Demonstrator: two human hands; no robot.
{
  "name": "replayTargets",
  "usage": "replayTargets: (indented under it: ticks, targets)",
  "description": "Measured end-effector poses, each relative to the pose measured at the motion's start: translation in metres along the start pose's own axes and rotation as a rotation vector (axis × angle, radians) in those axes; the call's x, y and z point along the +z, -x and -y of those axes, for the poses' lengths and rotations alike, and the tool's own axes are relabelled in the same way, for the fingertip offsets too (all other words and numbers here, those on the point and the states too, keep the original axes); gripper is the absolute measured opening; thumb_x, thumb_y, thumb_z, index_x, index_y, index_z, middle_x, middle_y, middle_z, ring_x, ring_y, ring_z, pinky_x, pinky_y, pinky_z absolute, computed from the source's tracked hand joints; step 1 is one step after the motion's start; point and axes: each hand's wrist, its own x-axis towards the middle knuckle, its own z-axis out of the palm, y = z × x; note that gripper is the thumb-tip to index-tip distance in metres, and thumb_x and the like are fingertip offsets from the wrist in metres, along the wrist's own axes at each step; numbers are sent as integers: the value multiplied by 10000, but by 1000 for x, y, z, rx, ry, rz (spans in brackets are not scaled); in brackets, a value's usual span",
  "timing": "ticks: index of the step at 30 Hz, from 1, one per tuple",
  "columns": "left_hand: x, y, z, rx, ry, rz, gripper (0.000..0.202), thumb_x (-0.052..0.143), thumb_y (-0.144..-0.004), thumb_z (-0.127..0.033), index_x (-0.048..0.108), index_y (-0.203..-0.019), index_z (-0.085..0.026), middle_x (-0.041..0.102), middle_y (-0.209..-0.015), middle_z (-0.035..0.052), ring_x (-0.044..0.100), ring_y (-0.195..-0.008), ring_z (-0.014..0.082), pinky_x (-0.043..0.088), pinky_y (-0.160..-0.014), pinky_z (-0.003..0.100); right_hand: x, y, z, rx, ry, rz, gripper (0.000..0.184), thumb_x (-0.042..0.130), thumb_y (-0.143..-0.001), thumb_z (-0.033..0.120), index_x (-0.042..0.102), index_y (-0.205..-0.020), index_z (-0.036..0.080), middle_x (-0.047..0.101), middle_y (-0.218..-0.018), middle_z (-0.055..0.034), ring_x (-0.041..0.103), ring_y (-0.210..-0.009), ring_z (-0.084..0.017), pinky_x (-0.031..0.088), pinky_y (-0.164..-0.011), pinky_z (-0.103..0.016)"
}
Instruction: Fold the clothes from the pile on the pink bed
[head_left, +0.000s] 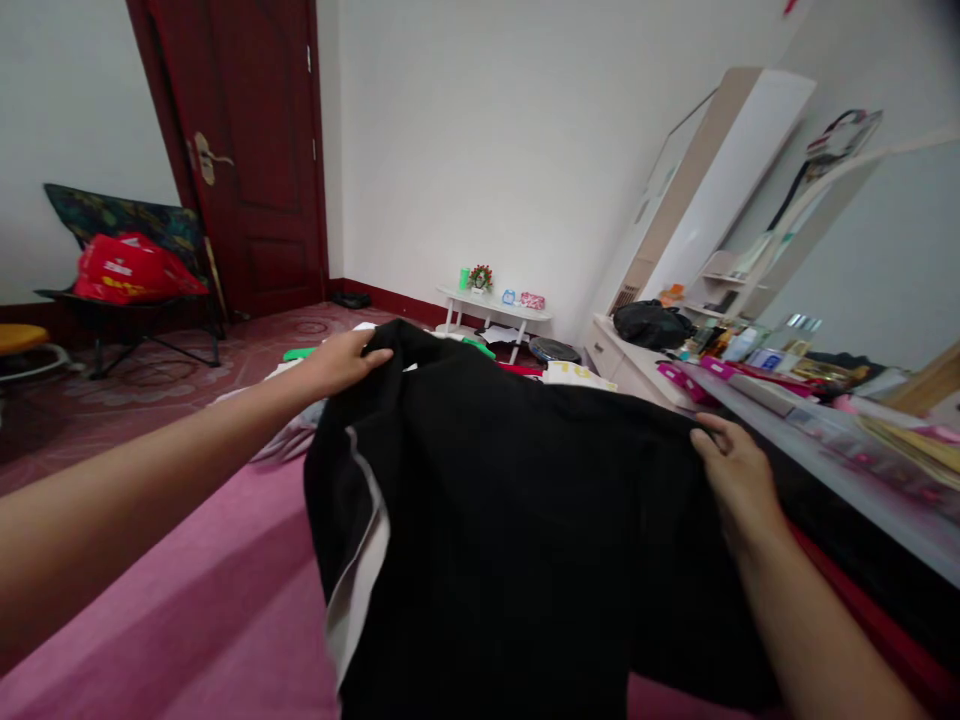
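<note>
A large black garment [517, 500] is spread out in the air between my two hands, its exact kind unclear. My left hand [349, 362] pinches its upper left corner, with the thumb pointing right along the cloth. At the upper right, my right hand [731, 465] grips the other edge, its fingers partly hidden behind the fabric. A pale lining strip shows along the left side of the garment. Below it lies a pink bed cover [210, 600], with other folded clothes [577, 376] partly hidden behind the black cloth.
To the right stands a dressing table with a mirror, a black bag [652, 325], bottles and a clear plastic box [862, 450]. A low white table [495, 303] is by the far wall. At left, a folding chair holds a red bag [135, 270] near a dark red door [247, 150].
</note>
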Motion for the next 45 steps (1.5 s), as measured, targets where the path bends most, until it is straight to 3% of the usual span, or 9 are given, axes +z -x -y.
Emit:
replayTargets:
  ticks: [4,10,15,22,27,31,36,42,45]
  targets:
    - [46,11,3,233,-108,-91,621,578,-781,-250,357,-1351,-143,293,-1440,162,286,-1324,311,261,-1077,460,16,28,-4,-210,234,-52,608,559,-726,415,468,-1271,162,539,-1256,-159,547,-1112,-296,421,-951,-463]
    - [92,102,3,694,-141,366,776,514,-650,1,417,-1335,-351,208,-1516,10,222,-1378,263,254,-1109,451,14,138,21,-346,179,879,363,504,-741,191,672,-1053,268,537,-1310,-57,496,-1209,-234,364,-1039,-400]
    - [86,136,10,582,-131,503,1020,530,-548,1,204,-1429,-394,99,-1547,4,174,-1390,308,227,-1103,529,22,174,22,-361,289,1320,605,588,-715,177,510,-1302,305,395,-1432,-72,363,-1310,-293,340,-1059,-433]
    - [98,138,36,266,-127,303,751,561,-714,-220,287,-1410,-297,456,-1290,114,505,-1133,281,439,-937,420,38,184,17,-479,328,1259,515,549,-776,208,533,-1285,283,345,-1438,-95,321,-1322,-288,351,-1050,-415]
    - [106,121,42,244,-112,309,358,426,-730,-121,569,-1046,-211,612,-891,51,595,-777,181,459,-693,278,42,181,27,-451,337,1201,527,498,-608,104,685,-1083,239,441,-1385,-91,405,-1283,-262,364,-1041,-386]
    - [66,72,42,222,-181,512,172,421,-661,-97,568,-621,-175,573,-587,11,549,-565,148,381,-549,239,42,177,32,-395,318,1248,496,472,-535,115,719,-956,205,511,-1319,-98,456,-1247,-266,378,-1025,-391]
    - [12,26,41,54,-247,557,191,452,-709,-197,638,-754,-186,578,-527,-3,561,-494,146,391,-537,235,44,178,28,-382,319,1222,465,475,-546,112,722,-923,228,498,-1325,-79,453,-1246,-251,374,-1027,-376]
    - [69,82,44,56,-302,443,713,677,-577,-542,560,-1161,-150,635,-1009,165,628,-865,305,459,-701,341,47,178,7,-414,248,1251,267,590,-664,252,715,-900,243,456,-1345,-82,421,-1257,-283,396,-1008,-390]
    - [94,101,53,12,-205,452,562,651,-629,-478,591,-1073,-138,639,-955,131,619,-855,281,449,-684,313,48,178,4,-421,259,1248,277,588,-664,244,711,-912,253,449,-1354,-66,418,-1260,-278,390,-1016,-383]
